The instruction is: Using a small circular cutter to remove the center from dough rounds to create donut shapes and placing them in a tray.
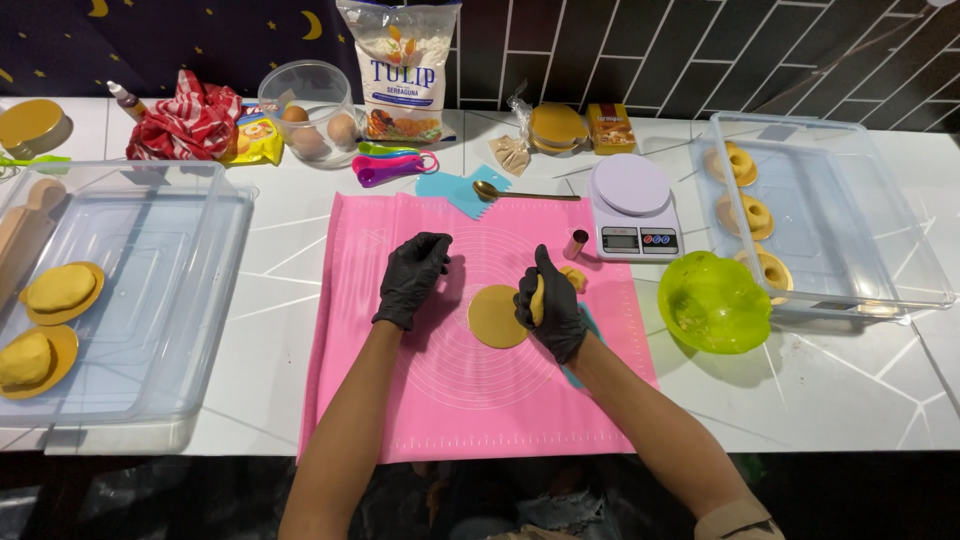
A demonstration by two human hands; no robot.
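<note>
Head view, only one I had.

My right hand (549, 305), black glove, was clenched around a lump of yellow dough (539, 297), soft-looking and matte, mostly hidden by the fingers. It sat over the centre of the pink mat (400, 400), which was smooth silicone printed with concentric rings. Just left of that hand, touching it, lay a flat gold disc (494, 316), round, card-like.

My left hand (412, 277), also gloved, rested on the mat with fingers curled loosely, grasping nothing I could see, near the disc but apart from it.

A small metal cylinder (575, 244) stood upright at the mat's right edge, with another bit of dough (574, 277) below it. A teal scraper edge stuck out from under my right forearm.

Off the mat:
- white digital scale (633, 208), round platter, just right of the cylinder
- lime green plastic bowl (713, 302), glossy, crumbs inside
- right clear bin (870, 240) holding three ring-shaped dough pieces (755, 214) on gold discs
- left clear bin (190, 300) holding two unshaped dough mounds (60, 288) on discs
- wooden rolling pin (28, 225) along the left bin's far-left side
- flour bag (404, 70) upright at the back wall
- clear bowl with brown eggs (312, 110) beside it
- gold spoon (520, 194) lying on a teal scraper (452, 190)
- coloured measuring spoons (392, 163)
- crumpled red-and-white cloth (185, 125)
</note>
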